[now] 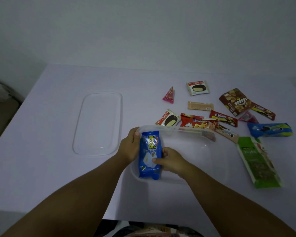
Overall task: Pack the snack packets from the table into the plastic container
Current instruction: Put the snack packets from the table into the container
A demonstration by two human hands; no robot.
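A clear plastic container (212, 151) stands on the white table in front of me. A blue snack packet (149, 154) lies lengthwise against its left wall, inside it. My right hand (171, 160) grips the packet's right edge, thumb on top. My left hand (129, 146) holds the container's left wall from outside, thumb at the rim. Several other packets lie on the table behind and right of the container: two Choco Pie packets (197, 88), a red popcorn bag (198, 123), a brown box (235, 101), a blue Oreo pack (270, 130), a long green packet (258, 161).
The container's clear lid (99, 124) lies flat on the table to the left. A pink triangular packet (169, 94) and a beige bar (200, 106) sit behind the container. The table's near edge runs just below my forearms, and its left edge slants past a dark chair.
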